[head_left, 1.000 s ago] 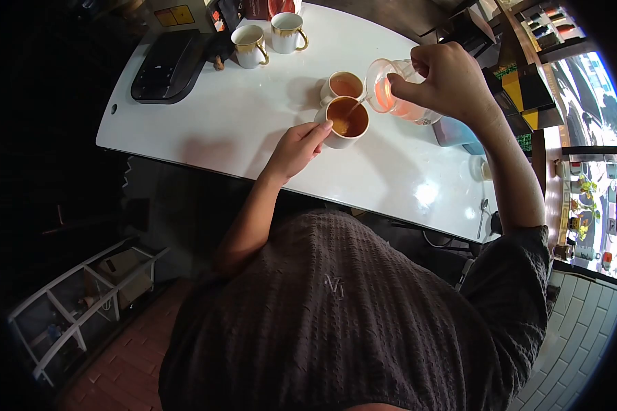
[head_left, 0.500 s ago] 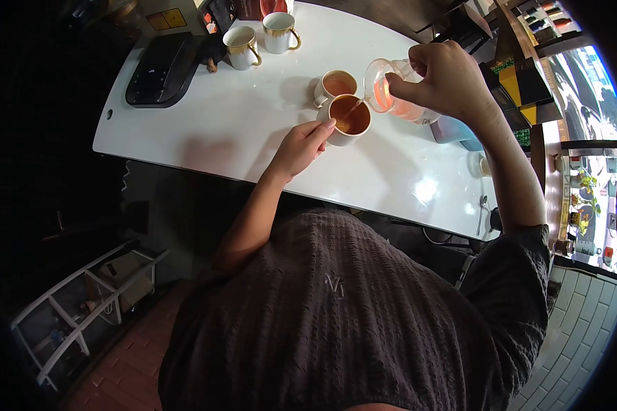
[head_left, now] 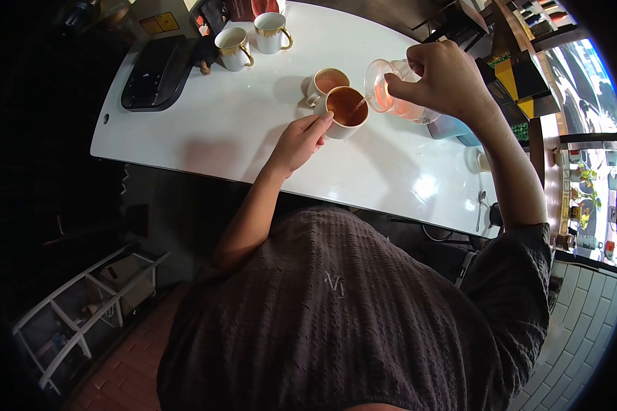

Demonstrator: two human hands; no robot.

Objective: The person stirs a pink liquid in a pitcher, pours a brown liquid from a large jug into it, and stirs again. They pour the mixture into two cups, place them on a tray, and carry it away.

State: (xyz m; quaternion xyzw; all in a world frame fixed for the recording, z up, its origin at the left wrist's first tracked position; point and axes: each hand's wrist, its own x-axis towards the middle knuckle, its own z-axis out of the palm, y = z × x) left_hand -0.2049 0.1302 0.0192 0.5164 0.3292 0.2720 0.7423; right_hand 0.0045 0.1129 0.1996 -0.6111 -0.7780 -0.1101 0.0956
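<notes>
My left hand (head_left: pixel 299 144) is closed on a light-coloured mug (head_left: pixel 348 130) of amber-brown liquid, its thumb at the rim. The mug tilts toward the glass jug (head_left: pixel 377 83). Gripped from above by my right hand (head_left: pixel 451 79), this clear jug lies tipped with its mouth at the mug's right rim. Pinkish-orange liquid shows inside it, and a thin stream runs into the mug. Just behind the held mug stands a second mug (head_left: pixel 317 90), also with liquid in it. My right hand hides much of the jug.
Two white mugs with gold trim, one nearer (head_left: pixel 234 56) and one farther (head_left: pixel 270 35), stand at the back of the white counter (head_left: pixel 253 113). A flat black device (head_left: pixel 155 77) sits at the left. A spoon (head_left: pixel 480 209) lies near the right end.
Both hands keep their grips on the mug and jug. The liquid surface in the held mug looks smoother, with less of a pale swirl. The view has shifted slightly.
</notes>
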